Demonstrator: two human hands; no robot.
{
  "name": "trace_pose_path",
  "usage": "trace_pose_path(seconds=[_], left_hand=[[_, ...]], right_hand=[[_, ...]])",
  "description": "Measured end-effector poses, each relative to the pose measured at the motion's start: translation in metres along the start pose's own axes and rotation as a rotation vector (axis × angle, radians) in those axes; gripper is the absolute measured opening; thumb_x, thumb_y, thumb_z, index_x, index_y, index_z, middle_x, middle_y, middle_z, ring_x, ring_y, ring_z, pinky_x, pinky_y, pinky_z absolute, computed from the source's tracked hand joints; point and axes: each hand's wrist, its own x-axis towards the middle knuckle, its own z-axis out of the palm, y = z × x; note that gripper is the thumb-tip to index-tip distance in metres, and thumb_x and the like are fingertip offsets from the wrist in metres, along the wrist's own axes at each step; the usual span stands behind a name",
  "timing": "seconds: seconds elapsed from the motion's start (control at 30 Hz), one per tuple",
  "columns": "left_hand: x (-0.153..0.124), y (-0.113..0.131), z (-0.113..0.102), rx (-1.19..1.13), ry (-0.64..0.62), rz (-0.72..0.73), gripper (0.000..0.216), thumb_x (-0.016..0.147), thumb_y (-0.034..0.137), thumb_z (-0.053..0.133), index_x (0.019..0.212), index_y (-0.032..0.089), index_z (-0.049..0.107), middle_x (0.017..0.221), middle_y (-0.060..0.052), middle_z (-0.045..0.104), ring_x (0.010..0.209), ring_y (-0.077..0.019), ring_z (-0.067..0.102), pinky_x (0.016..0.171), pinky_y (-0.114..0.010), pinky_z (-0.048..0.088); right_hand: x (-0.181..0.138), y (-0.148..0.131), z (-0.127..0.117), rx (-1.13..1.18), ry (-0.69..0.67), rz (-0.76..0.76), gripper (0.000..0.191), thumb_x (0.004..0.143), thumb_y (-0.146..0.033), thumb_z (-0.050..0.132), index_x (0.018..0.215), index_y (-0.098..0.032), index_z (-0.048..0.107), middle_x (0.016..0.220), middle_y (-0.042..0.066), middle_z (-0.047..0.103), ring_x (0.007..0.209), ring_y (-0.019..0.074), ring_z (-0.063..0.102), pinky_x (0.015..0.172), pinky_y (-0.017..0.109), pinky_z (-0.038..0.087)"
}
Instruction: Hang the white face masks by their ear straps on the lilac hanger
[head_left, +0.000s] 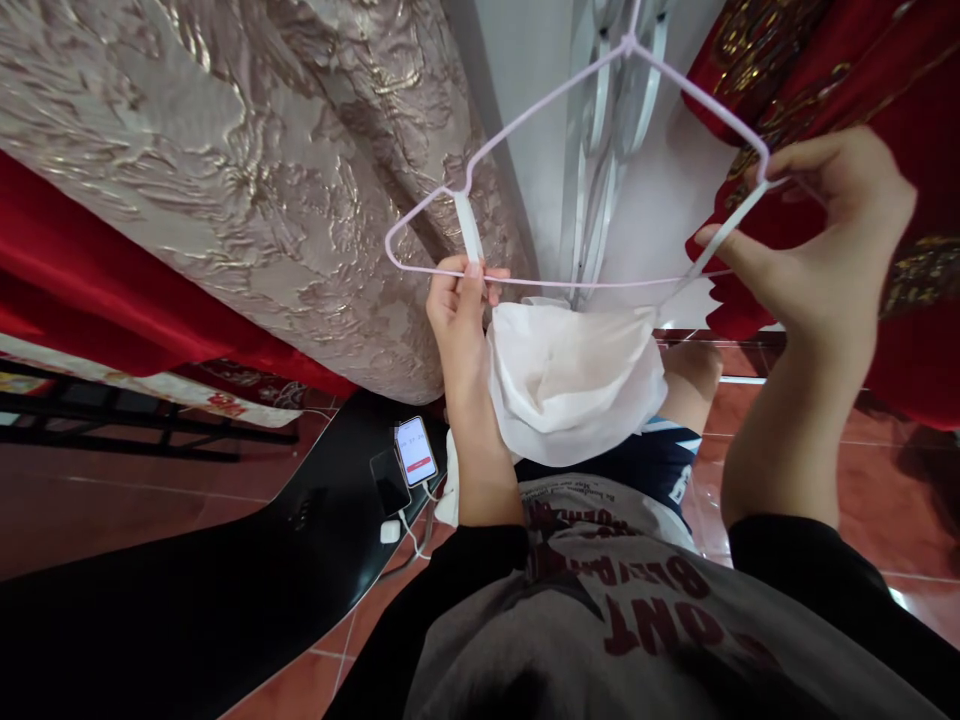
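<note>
A pale pink wire hanger [525, 130] hangs in front of me, hook at the top. A small white garment [574, 385] droops below its bottom bar, with thin white straps running up to the hanger's two shoulders. My left hand [459, 310] pinches the left strap at the bottom bar. My right hand [817, 240] is closed on the right strap at the hanger's right shoulder.
A cream embossed curtain [247, 170] hangs at left, red drapes [885, 90] at right. A black glossy seat [225, 580] at lower left carries a lit phone [416, 450], a second dark phone and a white charger. The floor is red tile [795, 490].
</note>
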Motion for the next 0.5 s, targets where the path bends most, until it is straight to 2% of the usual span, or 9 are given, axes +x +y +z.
trace_pose_path(seconds=[0.07,0.17,0.27,0.33,0.4,0.47,0.5], left_hand=[[0.000,0.000,-0.001,0.000,0.010,0.007,0.026,0.092,0.043,0.083,0.089,0.022,0.068,0.081,-0.001,0.074,0.070,-0.0121,0.068,0.064,-0.024,0.052],[0.001,0.001,-0.002,-0.022,-0.023,0.020,0.027,0.091,0.044,0.083,0.089,0.022,0.068,0.079,-0.001,0.073,0.068,-0.0117,0.066,0.063,-0.024,0.051],[-0.001,0.001,-0.001,-0.027,-0.053,0.015,0.029,0.091,0.047,0.083,0.089,0.021,0.069,0.081,-0.002,0.073,0.070,-0.0125,0.066,0.064,-0.024,0.051],[-0.002,-0.001,0.000,-0.009,-0.052,0.010,0.030,0.092,0.047,0.082,0.089,0.021,0.069,0.083,-0.002,0.074,0.073,-0.0135,0.068,0.065,-0.025,0.052],[-0.003,-0.004,-0.001,0.023,-0.050,0.005,0.029,0.093,0.047,0.081,0.089,0.021,0.069,0.086,-0.003,0.076,0.073,-0.0135,0.067,0.068,-0.026,0.054],[-0.004,-0.006,-0.004,0.048,-0.063,-0.001,0.025,0.094,0.046,0.079,0.092,0.022,0.072,0.090,-0.004,0.078,0.072,-0.0134,0.067,0.074,-0.028,0.057],[-0.005,-0.006,-0.007,0.063,-0.085,-0.014,0.023,0.095,0.045,0.078,0.094,0.022,0.073,0.093,-0.004,0.079,0.073,-0.0139,0.068,0.078,-0.029,0.058]], right_hand=[[-0.004,-0.005,0.005,-0.042,0.018,-0.053,0.050,0.080,-0.049,0.088,0.125,-0.036,0.072,0.120,0.009,0.073,0.115,0.0340,0.068,0.101,0.056,0.057],[-0.015,-0.012,0.017,-0.015,0.119,-0.158,0.063,0.085,-0.053,0.080,0.142,-0.031,0.064,0.137,0.013,0.066,0.133,0.0385,0.059,0.118,0.061,0.047],[-0.027,-0.020,0.033,0.097,0.210,-0.253,0.051,0.093,-0.042,0.069,0.143,-0.033,0.064,0.139,0.010,0.066,0.137,0.0354,0.058,0.129,0.061,0.038],[-0.033,-0.025,0.045,0.176,0.097,-0.250,0.043,0.095,-0.035,0.065,0.138,-0.035,0.066,0.133,0.008,0.071,0.130,0.0325,0.063,0.122,0.059,0.045],[-0.037,-0.028,0.058,0.193,-0.141,-0.188,0.036,0.096,-0.034,0.064,0.132,-0.035,0.069,0.123,0.005,0.076,0.116,0.0297,0.069,0.109,0.056,0.052],[-0.041,-0.028,0.070,0.140,-0.302,-0.115,0.032,0.097,-0.036,0.064,0.127,-0.033,0.071,0.115,0.003,0.078,0.105,0.0274,0.071,0.104,0.054,0.051],[-0.044,-0.028,0.076,0.109,-0.315,-0.089,0.030,0.097,-0.037,0.063,0.126,-0.032,0.071,0.112,0.003,0.079,0.102,0.0265,0.070,0.104,0.053,0.049]])
